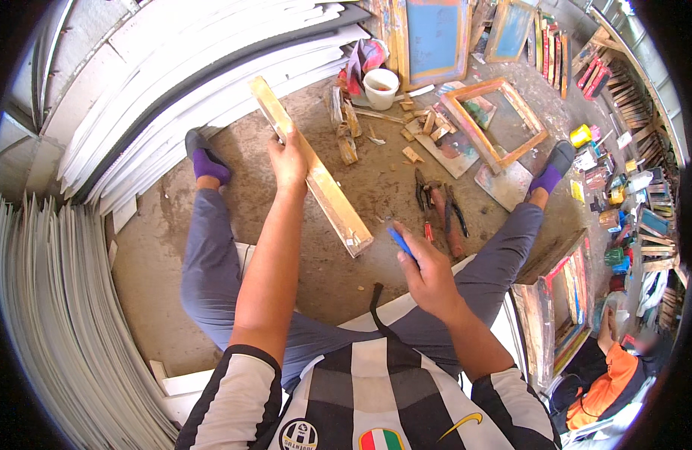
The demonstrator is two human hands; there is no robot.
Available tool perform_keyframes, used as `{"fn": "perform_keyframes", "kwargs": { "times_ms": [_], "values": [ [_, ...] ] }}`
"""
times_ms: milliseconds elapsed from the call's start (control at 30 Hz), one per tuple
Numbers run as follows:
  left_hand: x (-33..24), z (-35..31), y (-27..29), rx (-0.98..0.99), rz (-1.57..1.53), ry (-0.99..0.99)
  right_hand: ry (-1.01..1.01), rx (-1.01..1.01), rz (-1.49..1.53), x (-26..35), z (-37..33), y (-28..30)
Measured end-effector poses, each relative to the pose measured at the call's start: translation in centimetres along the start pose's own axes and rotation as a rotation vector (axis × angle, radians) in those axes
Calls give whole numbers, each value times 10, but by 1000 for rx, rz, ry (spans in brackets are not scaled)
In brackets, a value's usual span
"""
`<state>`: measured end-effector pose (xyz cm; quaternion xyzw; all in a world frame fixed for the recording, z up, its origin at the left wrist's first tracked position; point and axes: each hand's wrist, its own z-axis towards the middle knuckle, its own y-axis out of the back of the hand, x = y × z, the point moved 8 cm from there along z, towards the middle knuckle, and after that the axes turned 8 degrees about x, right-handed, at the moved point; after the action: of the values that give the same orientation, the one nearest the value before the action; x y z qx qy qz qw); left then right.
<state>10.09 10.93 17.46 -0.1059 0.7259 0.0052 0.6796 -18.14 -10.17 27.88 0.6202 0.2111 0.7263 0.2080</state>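
My left hand (pixel 289 159) is wrapped round a long pale wooden bar (pixel 332 206), gripping it near its middle. The bar slants from the far left down toward me, its near end close to my right hand. In my right hand (pixel 430 274) is a slim blue tool (pixel 400 241), its tip pointing toward the bar but apart from it; most of it is hidden in my fingers, so its exact kind is unclear. Beyond that hand, pliers (pixel 421 191) and a hammer (pixel 445 221) lie on the floor, beside a red-handled tool (pixel 428 232).
Wood offcuts (pixel 412 154), a white bucket (pixel 380 88) and an empty wooden frame (pixel 503 127) lie ahead. Stacked white sheets (pixel 68 322) line the left. Paint pots (pixel 610 220) stand at right, near another person in orange (pixel 605 386). My feet flank the work area.
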Motion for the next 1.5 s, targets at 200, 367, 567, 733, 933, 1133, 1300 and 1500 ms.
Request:
{"fn": "perform_keyframes", "kwargs": {
  "times_ms": [200, 367, 567, 733, 933, 1133, 1300, 1500],
  "values": [
    [-1, -1, 1, 2, 45, -5, -57, 125, -315, 21, -18, -2],
    [-4, -5, -2, 44, 28, 7, 44, 90, -555, 45, -21, -5],
    [-3, -2, -1, 17, 40, -15, 76, 124, -625, 47, -20, -12],
    [-8, -7, -6, 31, 39, 9, 69, 145, -638, 46, -18, -13],
    [-10, -6, -6, 42, 44, 14, 77, 147, -644, 48, -16, -13],
    [-15, -12, -8, 34, 54, 38, 59, 149, -664, 49, -15, -13],
    [-15, -12, -7, 39, 53, 31, 39, 152, -670, 54, -14, -12],
    [-8, -7, -6, 31, 10, 24, 21, 144, -670, 54, -13, -14]
  ]
}}
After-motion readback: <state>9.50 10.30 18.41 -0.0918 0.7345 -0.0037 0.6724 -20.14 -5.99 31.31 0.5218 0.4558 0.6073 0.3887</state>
